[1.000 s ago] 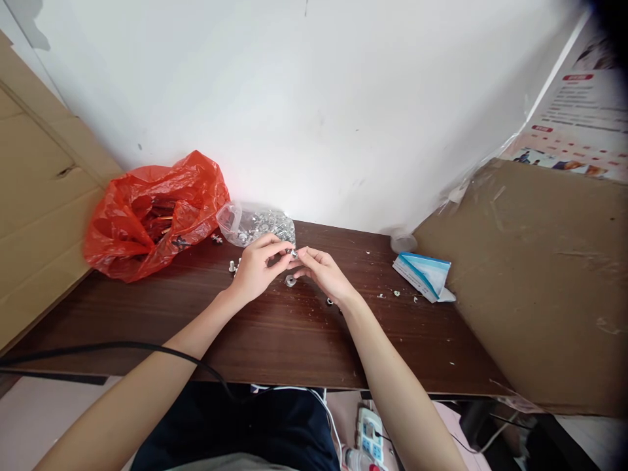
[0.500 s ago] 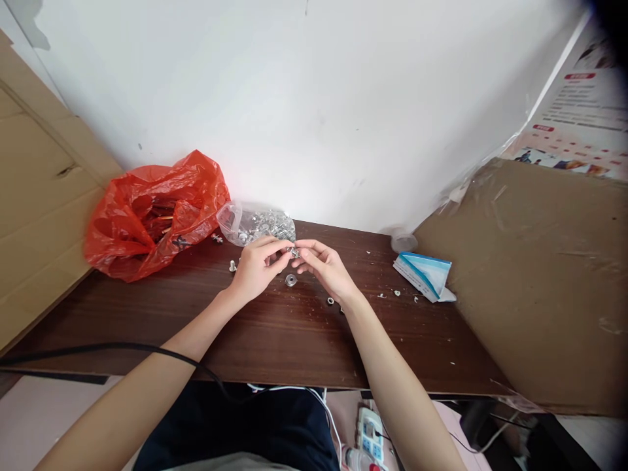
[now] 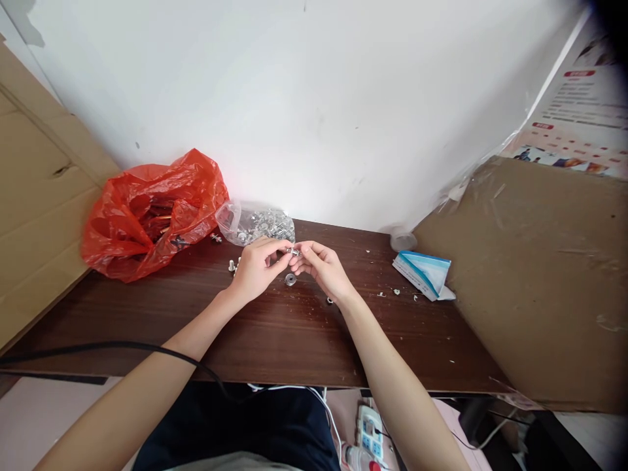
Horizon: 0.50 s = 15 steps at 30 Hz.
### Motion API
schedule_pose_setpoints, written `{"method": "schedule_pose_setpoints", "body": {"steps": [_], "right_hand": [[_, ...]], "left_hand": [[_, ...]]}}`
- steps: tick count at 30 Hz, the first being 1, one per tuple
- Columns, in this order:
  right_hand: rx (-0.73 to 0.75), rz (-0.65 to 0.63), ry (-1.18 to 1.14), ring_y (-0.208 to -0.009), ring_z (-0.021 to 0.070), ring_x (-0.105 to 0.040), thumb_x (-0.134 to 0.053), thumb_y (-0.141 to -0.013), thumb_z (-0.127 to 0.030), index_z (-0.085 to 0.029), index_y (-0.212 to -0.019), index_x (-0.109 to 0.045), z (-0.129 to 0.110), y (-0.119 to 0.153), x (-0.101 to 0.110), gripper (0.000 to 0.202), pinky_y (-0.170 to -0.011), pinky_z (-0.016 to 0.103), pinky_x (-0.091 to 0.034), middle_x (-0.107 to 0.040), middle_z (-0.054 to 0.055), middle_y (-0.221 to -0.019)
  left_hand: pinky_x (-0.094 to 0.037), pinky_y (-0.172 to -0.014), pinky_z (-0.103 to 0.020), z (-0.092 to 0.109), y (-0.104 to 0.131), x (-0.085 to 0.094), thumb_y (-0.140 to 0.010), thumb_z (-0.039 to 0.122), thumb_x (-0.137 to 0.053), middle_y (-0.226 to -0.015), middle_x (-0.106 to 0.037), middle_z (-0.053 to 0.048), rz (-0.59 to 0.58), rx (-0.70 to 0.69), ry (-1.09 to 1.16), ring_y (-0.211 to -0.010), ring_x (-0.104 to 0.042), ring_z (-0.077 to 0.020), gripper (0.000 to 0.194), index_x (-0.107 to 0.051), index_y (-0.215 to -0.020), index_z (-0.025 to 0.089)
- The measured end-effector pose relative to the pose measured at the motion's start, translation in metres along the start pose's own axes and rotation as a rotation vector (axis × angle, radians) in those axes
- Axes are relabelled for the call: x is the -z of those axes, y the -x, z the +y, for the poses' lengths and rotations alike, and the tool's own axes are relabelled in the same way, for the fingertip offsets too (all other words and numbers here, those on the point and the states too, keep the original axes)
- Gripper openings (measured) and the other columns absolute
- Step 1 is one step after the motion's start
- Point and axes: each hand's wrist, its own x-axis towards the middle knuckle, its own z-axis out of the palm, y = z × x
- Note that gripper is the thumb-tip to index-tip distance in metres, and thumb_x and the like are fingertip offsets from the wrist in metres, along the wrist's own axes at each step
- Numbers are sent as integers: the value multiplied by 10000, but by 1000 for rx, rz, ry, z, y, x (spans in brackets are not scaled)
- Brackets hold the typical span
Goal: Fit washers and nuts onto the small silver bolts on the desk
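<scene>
My left hand (image 3: 256,267) and my right hand (image 3: 326,268) meet over the middle of the brown table, both pinching one small metal part (image 3: 294,252) between fingertips. Its details are too small to make out. Just below the fingers a round metal washer-like piece (image 3: 290,279) lies on the table. A small metal piece (image 3: 231,265) stands left of my left hand, with another partly hidden beside it. Near my right wrist lies a small dark ring (image 3: 330,301). Behind my left hand is a clear plastic bag (image 3: 267,224) of many small metal parts.
At the left sits an open red plastic bag (image 3: 196,186). A blue and white packet (image 3: 424,271) and a clear round container (image 3: 403,241) are at the right. Cardboard (image 3: 544,281) borders the right side. A black cable (image 3: 122,345) crosses over my left forearm.
My right hand's fingers have shifted slightly around the small metal part, and its wrist has moved a little left. The part's angle looks slightly changed.
</scene>
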Motion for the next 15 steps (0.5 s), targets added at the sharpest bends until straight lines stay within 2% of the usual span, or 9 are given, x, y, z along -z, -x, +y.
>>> {"method": "schedule_pose_setpoints", "body": {"steps": [5, 15], "right_hand": [[81, 135, 46, -632, 112, -619, -749, -742, -392, -169, -868, -697, 3, 0, 0, 261, -645, 266, -513, -691, 14, -702], [98, 165, 72, -607, 116, -590, -737, -742, -356, -181, -806, -676, 1, -1, -3, 196, -655, 286, -505, -661, -6, -657]], "left_hand": [[-440, -640, -229, -4, 4, -4, -822, 147, -612, -772, -656, 3, -36, -2, -50, -617, -522, -98, 116, -656, -925, 180], [-458, -678, -259, -2, 6, -6, -872, 220, -599, -776, -654, -3, -62, -4, -118, -697, -563, -131, 85, -628, -943, 185]]}}
